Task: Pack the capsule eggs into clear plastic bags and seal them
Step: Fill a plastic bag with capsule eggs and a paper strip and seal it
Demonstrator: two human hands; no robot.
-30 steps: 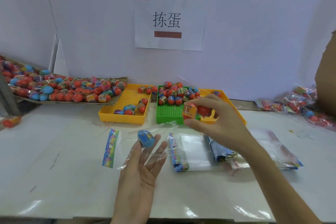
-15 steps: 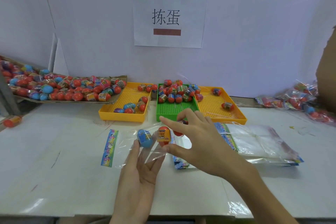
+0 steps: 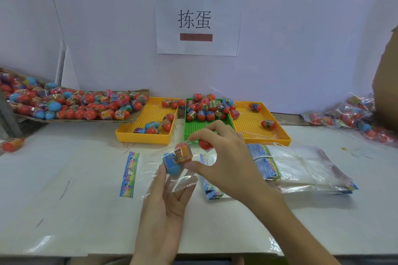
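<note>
Frame centre: the left hand [image 3: 165, 198] holds an open clear bag [image 3: 150, 170] with a blue egg [image 3: 171, 164] inside; the right hand [image 3: 224, 157] grasps two eggs, pushing an orange egg [image 3: 183, 153] in. Sealing remains; many loose eggs [image 3: 71, 105] wait upper left, packed bags [image 3: 353, 116] far right.

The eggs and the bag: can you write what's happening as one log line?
left hand: holds clear bag, blue egg inside | right hand: pushing orange egg in, red egg held
</note>
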